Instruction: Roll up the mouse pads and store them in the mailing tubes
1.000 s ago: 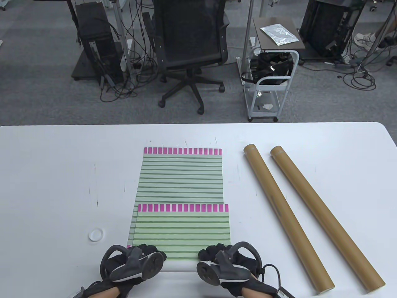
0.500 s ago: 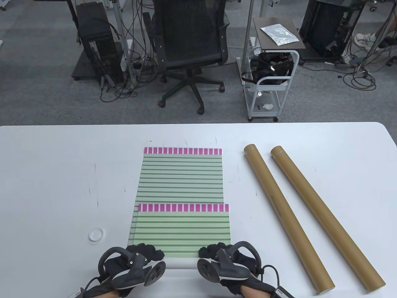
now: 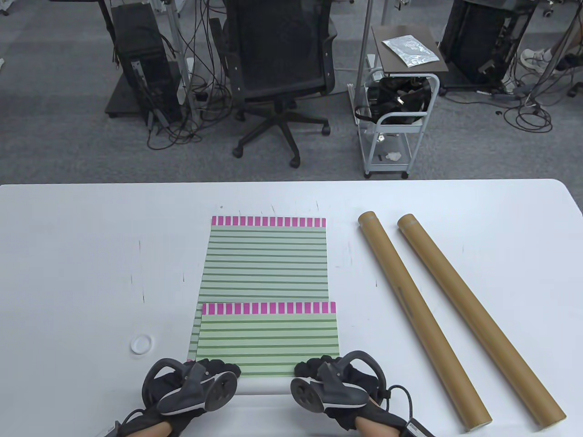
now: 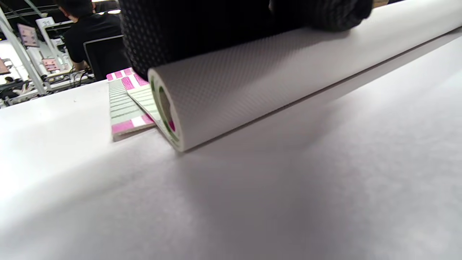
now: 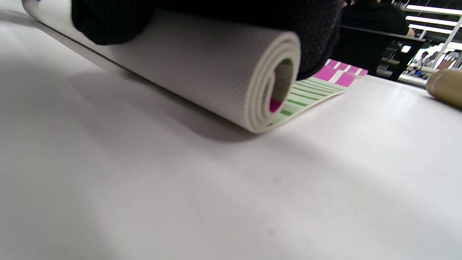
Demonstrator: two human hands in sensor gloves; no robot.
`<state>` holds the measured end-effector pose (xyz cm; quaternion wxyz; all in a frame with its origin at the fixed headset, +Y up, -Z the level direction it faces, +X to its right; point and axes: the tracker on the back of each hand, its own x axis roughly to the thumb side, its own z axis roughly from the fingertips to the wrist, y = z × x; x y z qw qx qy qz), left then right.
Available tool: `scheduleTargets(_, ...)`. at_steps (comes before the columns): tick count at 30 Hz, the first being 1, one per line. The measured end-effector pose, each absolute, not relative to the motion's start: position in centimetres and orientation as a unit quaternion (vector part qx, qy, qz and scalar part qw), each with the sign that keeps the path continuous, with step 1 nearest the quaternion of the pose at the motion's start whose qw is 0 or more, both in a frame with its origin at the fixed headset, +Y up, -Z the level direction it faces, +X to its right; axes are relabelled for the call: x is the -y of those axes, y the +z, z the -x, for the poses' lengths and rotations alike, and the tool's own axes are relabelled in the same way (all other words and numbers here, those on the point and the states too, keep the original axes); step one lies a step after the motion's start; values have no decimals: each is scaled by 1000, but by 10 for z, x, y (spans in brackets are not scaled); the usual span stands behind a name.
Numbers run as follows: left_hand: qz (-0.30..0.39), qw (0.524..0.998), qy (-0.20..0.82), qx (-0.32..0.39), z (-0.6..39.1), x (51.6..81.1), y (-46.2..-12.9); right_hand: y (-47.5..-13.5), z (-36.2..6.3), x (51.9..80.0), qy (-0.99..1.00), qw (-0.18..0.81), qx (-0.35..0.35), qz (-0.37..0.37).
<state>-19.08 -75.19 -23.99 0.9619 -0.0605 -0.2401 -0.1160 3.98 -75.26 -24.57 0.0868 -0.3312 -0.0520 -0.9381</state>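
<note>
Two green-striped mouse pads with magenta end bands lie stacked mid-table. The lower mouse pad (image 3: 266, 259) lies flat. The upper mouse pad (image 3: 268, 337) is rolled at its near edge into a white-backed roll (image 3: 264, 386). My left hand (image 3: 214, 368) grips the roll's left end and my right hand (image 3: 312, 368) its right end. The left wrist view shows gloved fingers (image 4: 202, 29) curled over the roll (image 4: 274, 76). In the right wrist view the fingers (image 5: 252, 11) wrap over the spiral end of the roll (image 5: 202, 65). Two brown mailing tubes (image 3: 421, 318) (image 3: 478, 318) lie diagonally to the right, untouched.
A small white round cap (image 3: 141, 344) lies on the table (image 3: 68, 273) left of the pads. One tube's end (image 5: 445, 86) shows at the right edge of the right wrist view. Beyond the far table edge stand an office chair (image 3: 278, 59) and a cart (image 3: 396, 123).
The upper pad's magenta far edge has slid slightly toward me as more of it wound onto the roll. Both hands have shifted a little on the roll.
</note>
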Motion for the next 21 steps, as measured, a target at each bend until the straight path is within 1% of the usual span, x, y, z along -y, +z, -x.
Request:
scheduleTargets(3, 49, 959, -119, 251, 189, 746, -235, -244, -39, 751, -935, 66, 86, 338)
scheduleTargets(5, 29, 958, -126, 257, 187, 745, -231, -245, -40, 751, -937, 62, 85, 334)
scheduleTargets(8, 5, 954, -171, 248, 181, 753, -229, -244, -40, 752, -935, 72, 83, 338)
scheduleTargets(10, 19, 955, -158, 251, 181, 752, -231, -243, -42, 752, -934, 83, 78, 338)
scheduleTargets(12, 32, 960, -143, 239, 184, 754, -235, -243, -45, 751, -936, 91, 61, 335)
scheduleTargets(15, 59, 966, -116, 224, 187, 756, -242, -244, -44, 755, -937, 93, 67, 331)
scheduleTargets(16, 62, 966, -113, 222, 188, 757, -243, -244, -44, 755, -938, 104, 50, 328)
scheduleTargets(17, 65, 966, -111, 222, 189, 758, -243, -245, -44, 754, -936, 104, 49, 333)
scheduleTargets(21, 66, 967, -110, 222, 192, 756, -244, -248, -42, 754, -937, 92, 66, 332)
